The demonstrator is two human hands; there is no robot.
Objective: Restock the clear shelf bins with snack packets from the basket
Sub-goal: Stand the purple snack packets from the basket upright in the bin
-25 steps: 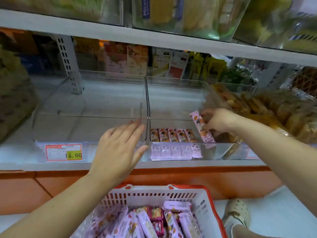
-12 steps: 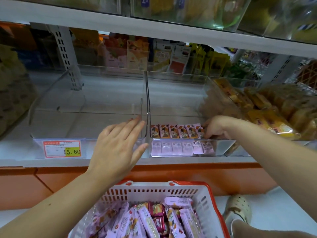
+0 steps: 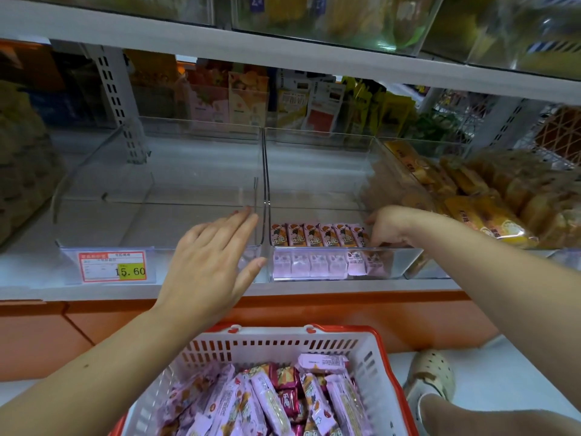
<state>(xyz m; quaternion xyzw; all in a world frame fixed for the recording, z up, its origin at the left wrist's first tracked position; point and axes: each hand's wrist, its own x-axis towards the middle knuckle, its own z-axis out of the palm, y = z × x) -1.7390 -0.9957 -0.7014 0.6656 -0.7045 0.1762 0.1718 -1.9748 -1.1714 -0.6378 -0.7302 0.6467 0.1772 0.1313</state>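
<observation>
My left hand is flat and relaxed. The fingers are straight and close together, and the thumb sticks out to the side. It is raised in front of the right front corner of the left bin, and I cannot tell whether the fingertips touch the plastic.

My right hand reaches over the front wall of the middle bin, knuckles up. Its fingers bend downward at the right end of the row of packets. The fingertips are blurred behind the clear wall, so I cannot tell whether they pinch the last packet or only rest against it. The row is six pink packets set side by side along the front of that bin, starting at its left wall.

A price tag reading 15.60 is fixed to the front of the left bin. Just right of the middle bin, another bin holds yellow-wrapped cakes.

Below my arms sits the basket, which has white lattice walls and a red rim. It holds a heap of loose packets in the same pink wrap, with a few dark red ones among them. A pale perforated shoe is on the floor just right of the basket.
</observation>
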